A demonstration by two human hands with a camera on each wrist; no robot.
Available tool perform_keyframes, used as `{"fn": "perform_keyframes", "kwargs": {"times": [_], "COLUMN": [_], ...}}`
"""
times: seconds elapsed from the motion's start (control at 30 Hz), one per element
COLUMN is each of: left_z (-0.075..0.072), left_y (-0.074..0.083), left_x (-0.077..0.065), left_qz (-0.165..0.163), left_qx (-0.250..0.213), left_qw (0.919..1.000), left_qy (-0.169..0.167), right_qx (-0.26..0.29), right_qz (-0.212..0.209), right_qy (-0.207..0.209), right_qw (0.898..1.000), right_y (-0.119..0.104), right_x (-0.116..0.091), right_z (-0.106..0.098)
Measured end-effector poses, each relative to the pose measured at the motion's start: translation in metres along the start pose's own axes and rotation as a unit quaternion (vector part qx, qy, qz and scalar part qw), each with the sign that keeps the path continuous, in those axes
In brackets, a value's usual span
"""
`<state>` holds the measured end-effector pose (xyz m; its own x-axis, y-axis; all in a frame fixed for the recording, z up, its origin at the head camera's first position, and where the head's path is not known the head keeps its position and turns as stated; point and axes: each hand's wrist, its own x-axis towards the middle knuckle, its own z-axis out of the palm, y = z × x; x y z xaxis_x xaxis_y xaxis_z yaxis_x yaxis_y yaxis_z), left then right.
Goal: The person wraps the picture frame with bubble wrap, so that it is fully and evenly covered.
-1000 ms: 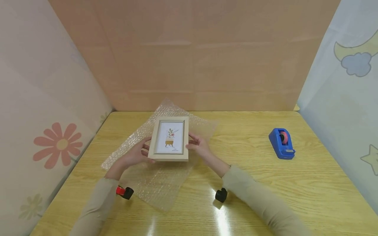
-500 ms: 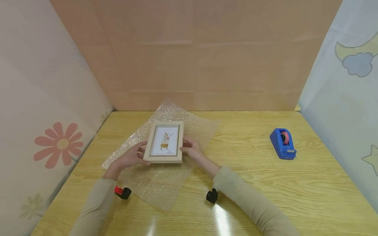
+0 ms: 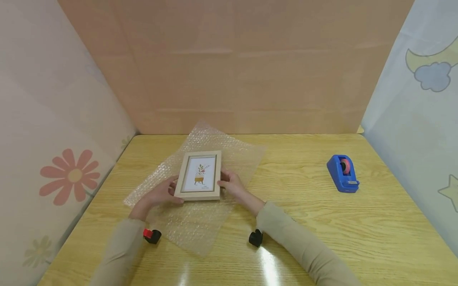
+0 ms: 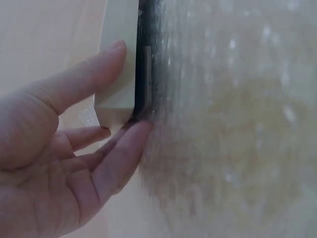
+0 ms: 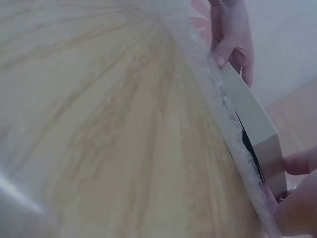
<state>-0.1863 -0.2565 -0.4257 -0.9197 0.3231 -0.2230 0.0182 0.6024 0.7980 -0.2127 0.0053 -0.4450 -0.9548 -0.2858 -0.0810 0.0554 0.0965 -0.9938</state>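
A pale wooden picture frame (image 3: 199,174) with a plant drawing lies face up, low over a sheet of bubble wrap (image 3: 189,230). My left hand (image 3: 161,193) grips its left side near the front corner. In the left wrist view the thumb presses the frame's side edge (image 4: 116,89), and other fingers reach under the corner. My right hand (image 3: 232,183) holds the right side, thumb against the edge. The right wrist view shows its fingertips between the frame (image 5: 252,111) and the bubble wrap (image 5: 228,131), with a narrow dark gap there. Whether the far edge touches the wrap is unclear.
A blue tape dispenser (image 3: 342,174) with a pink roll stands at the right of the wooden table (image 3: 297,159). Behind rises a brown backdrop (image 3: 232,71). Patterned walls flank both sides. Black camera mounts (image 3: 255,238) hang below the wrists.
Both hands have brought the picture frame slightly left, nearer to me and down toward the bubble wrap. The right arm shifted left with it. The tape dispenser and the wrap have stayed in place.
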Motion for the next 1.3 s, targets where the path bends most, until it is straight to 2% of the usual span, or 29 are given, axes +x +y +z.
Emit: {"fn": "perform_keyframes", "kwargs": {"times": [0.13,0.2,0.37,0.5,0.6,0.7,0.83,1.03,1.3], "left_z": [0.004,0.005,0.003,-0.001,-0.002,-0.002,0.000,0.001,0.000], "left_y": [0.003,0.004,0.004,0.002,0.000,-0.001,-0.001,-0.002,-0.006], "left_x": [0.001,0.001,-0.005,-0.011,-0.014,-0.014,-0.014,-0.014,-0.013], "left_qz": [0.001,0.001,-0.003,0.008,0.021,0.025,0.016,0.010,0.001], "left_qx": [0.027,0.028,0.028,0.030,0.028,0.021,0.017,0.019,0.015], "left_qw": [0.9996,0.9995,0.9996,0.9995,0.9994,0.9995,0.9997,0.9997,0.9995], "left_qy": [0.010,0.012,0.006,-0.003,-0.005,-0.004,0.004,0.013,0.027], "right_qx": [-0.065,-0.080,-0.093,-0.190,-0.255,-0.265,-0.269,-0.296,-0.299], "right_qz": [-0.038,-0.050,-0.039,-0.042,-0.056,-0.066,-0.083,-0.105,-0.087], "right_qy": [-0.002,-0.012,-0.079,-0.122,-0.133,-0.141,-0.144,-0.142,-0.126], "right_qw": [0.997,0.995,0.992,0.973,0.956,0.952,0.949,0.939,0.942], "right_y": [0.002,0.002,0.000,-0.002,-0.001,0.000,0.000,-0.004,-0.007], "right_x": [-0.001,-0.002,-0.007,-0.013,-0.015,-0.016,-0.018,-0.022,-0.024], "right_z": [-0.003,-0.005,-0.013,-0.019,-0.022,-0.023,-0.023,-0.021,-0.018]}}
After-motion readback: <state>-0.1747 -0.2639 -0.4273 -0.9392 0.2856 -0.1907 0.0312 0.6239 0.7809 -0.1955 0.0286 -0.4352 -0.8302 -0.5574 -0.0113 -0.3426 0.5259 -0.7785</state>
